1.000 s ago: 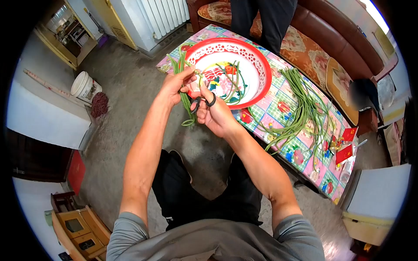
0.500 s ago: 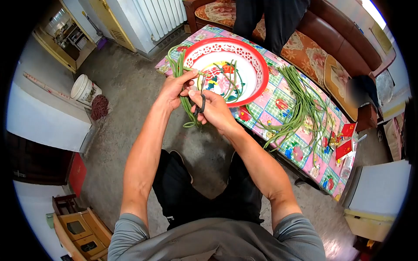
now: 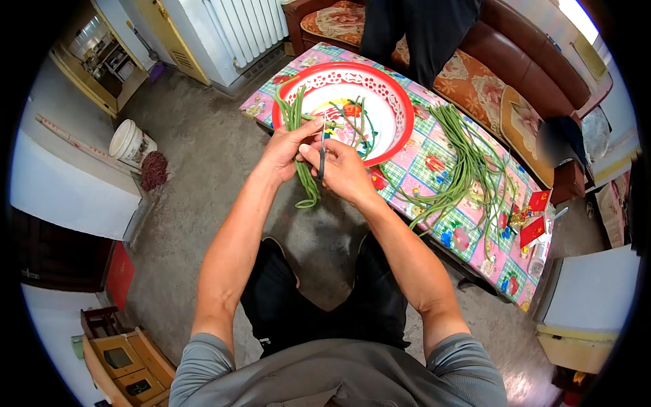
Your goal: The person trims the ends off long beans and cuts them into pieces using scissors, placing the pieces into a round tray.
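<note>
A bunch of long green beans (image 3: 296,105) is gripped in my left hand (image 3: 283,150), its looped ends hanging below the fist over the floor. My right hand (image 3: 344,171) is closed on black-handled scissors (image 3: 322,163), whose blades point up near the bean ends at my left fingertips. Both hands are close together at the near left rim of a red-and-white enamel basin (image 3: 400,125). Several bean pieces (image 3: 363,125) lie inside the basin, over its painted flowers. A larger pile of long green beans (image 3: 468,163) rests on the table to the right of the basin.
A patterned cloth covers the table (image 3: 424,180). Small red flags (image 3: 534,230) stand near its right end. Behind it, a person's dark-trousered legs (image 3: 424,41) are before a brown sofa (image 3: 515,61). A white bucket (image 3: 130,142) stands on the floor at left.
My hands have shifted slightly right, carrying the bean bunch farther over the basin's left rim. The scissors have turned more upright, and their blades are nearer the bean ends.
</note>
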The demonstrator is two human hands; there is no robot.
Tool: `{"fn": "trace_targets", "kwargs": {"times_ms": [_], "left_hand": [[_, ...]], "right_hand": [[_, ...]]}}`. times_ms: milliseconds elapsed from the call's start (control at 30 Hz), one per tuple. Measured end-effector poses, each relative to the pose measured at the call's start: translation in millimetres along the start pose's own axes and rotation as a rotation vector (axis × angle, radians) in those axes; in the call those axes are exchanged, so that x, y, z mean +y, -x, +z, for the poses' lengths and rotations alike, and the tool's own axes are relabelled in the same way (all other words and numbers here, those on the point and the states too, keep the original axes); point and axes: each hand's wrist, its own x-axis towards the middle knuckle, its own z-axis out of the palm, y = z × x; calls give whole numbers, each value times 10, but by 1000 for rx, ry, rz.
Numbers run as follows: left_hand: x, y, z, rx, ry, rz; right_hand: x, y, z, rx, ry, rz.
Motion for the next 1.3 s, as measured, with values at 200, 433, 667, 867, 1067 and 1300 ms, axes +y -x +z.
{"fn": "trace_targets", "kwargs": {"times_ms": [200, 433, 667, 867, 1067, 1300], "left_hand": [[9, 82, 57, 9, 74, -57], [-60, 114, 79, -18, 55, -77], [-76, 108, 73, -181, 48, -22], [-71, 117, 59, -185, 6, 43], [-113, 69, 47, -163, -11, 37], [-109, 77, 62, -187, 6, 56]], "right_hand": [[-45, 101, -11, -11, -80, -14], [18, 150, -24, 5, -112, -26], [65, 141, 18, 21, -108, -78], [82, 125, 56, 50, -105, -84], [66, 116, 47, 47, -69, -66], [124, 63, 59, 42, -86, -77]]}}
